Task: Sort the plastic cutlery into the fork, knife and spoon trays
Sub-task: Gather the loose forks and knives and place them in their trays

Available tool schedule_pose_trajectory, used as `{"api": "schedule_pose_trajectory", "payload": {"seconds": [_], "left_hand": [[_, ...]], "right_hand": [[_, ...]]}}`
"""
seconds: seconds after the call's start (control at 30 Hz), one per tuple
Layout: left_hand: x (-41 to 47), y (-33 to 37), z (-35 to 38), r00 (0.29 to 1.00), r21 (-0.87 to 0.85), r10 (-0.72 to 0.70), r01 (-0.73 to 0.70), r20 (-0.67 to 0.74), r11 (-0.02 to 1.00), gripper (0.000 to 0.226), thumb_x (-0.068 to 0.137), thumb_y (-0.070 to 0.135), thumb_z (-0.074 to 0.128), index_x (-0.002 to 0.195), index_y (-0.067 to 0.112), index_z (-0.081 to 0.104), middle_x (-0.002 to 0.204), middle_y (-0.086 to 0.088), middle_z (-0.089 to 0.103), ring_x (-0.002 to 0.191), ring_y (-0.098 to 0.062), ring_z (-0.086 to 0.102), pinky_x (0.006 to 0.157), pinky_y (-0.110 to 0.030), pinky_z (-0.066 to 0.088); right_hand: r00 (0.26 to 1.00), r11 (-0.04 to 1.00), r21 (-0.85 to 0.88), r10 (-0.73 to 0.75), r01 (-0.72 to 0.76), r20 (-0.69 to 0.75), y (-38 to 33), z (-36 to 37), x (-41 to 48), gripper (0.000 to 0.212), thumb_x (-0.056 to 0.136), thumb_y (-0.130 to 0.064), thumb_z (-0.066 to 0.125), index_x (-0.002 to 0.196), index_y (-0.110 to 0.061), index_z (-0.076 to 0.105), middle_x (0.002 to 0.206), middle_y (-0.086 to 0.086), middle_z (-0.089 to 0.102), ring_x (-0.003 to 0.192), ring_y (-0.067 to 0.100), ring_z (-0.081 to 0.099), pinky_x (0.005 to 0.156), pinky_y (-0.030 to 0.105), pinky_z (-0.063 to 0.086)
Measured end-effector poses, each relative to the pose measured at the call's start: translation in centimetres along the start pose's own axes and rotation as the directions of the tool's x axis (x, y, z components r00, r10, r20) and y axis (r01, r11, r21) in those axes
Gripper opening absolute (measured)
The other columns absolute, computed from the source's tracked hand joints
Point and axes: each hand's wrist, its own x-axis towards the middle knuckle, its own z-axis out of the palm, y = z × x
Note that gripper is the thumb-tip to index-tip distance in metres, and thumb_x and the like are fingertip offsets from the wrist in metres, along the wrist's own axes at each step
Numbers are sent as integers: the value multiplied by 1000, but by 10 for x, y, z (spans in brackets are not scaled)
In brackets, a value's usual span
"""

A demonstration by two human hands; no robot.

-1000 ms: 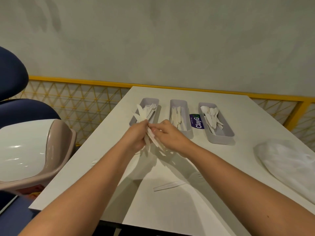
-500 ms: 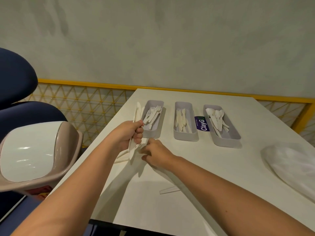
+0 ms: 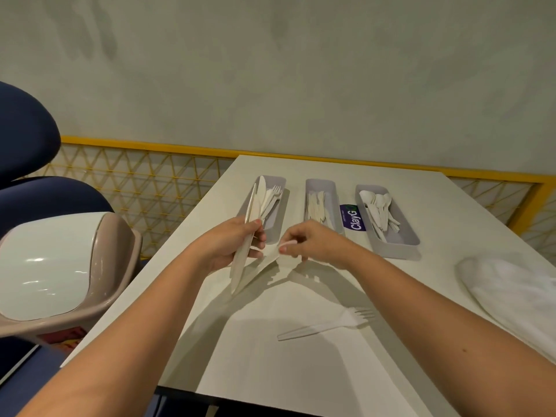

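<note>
As the left hand curls its grip round a bundle of plastic cutlery just in front of the fork tray, the right hand pinches one piece, best drawn straight out so none spill.

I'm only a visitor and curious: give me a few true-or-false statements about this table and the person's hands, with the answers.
1. The left hand grips a bundle of white cutlery. True.
2. The right hand holds nothing. False: its grip pinches a white piece at the fingertips.
3. The right tray holds spoons. True.
4. The loose fork lies in a tray. False: it lies on the bare table, nearer the person than the trays.
5. The purple label sits left of the middle tray. False: it sits between the middle tray and the right tray.
</note>
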Motion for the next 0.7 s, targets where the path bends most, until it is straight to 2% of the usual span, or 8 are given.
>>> {"api": "schedule_pose_trajectory", "payload": {"seconds": [0.07,0.13,0.17,0.23,0.37,0.5,0.6,0.7], "left_hand": [[0,1,4,999,14,-7,7,33,1000,23,102,21,35,98,7,53,89,-11,64,80,-21,64,68,-29,55],[-3,4,12,994,8,-19,18,111,1000,28,103,23,33,107,8,57,94,-13,68,84,-25,68,70,-31,56],[-5,5,17,987,-19,-19,22,160,1000,31,103,24,32,111,9,57,93,-14,69,82,-26,68,69,-32,57],[-8,4,27,974,-108,-10,36,228,993,33,103,26,29,111,11,58,87,-17,68,70,-25,65,64,-31,56],[-3,-3,39,988,-214,33,0,148,977,29,103,28,28,110,13,53,71,-10,67,47,-15,52,48,-25,49],[3,-7,48,989,-281,37,5,143,960,24,102,25,35,93,10,51,57,-2,49,42,-9,37,41,-19,36],[8,-2,54,990,-327,86,-44,115,944,23,101,20,38,88,9,53,57,0,40,41,-7,35,39,-17,36],[14,6,56,988,-351,152,-132,31,927,27,101,19,37,82,10,53,60,-2,41,48,-11,42,44,-21,45]], "right_hand": [[999,995,99,11,-8,-33,-7,-11,-1,11,87,-14,65,93,-6,69,74,1,61,66,10,53,62,21,44],[996,983,183,21,-4,-87,-13,-18,1,4,86,-14,66,83,-15,68,75,5,63,69,16,54,65,28,44],[992,978,210,24,2,-121,-15,-21,2,7,86,-14,66,80,-16,67,74,6,63,69,17,53,65,29,44],[981,970,243,35,13,-191,-18,-22,4,5,87,-13,65,84,-9,67,69,4,59,64,15,51,59,24,42],[941,958,287,110,-14,-320,-13,-19,9,23,89,-16,63,95,6,64,66,6,52,61,14,46,54,22,38],[906,923,386,171,-10,-386,-9,-13,12,14,93,-22,57,92,-7,55,74,4,50,65,13,46,59,23,41],[924,842,536,250,-60,-289,-12,-7,9,21,98,-32,45,103,-12,49,77,3,53,66,13,54,68,29,51],[953,714,692,275,-111,-131,-22,1,2,29,100,-38,36,97,-12,49,67,4,49,57,16,52,69,36,54]]}}
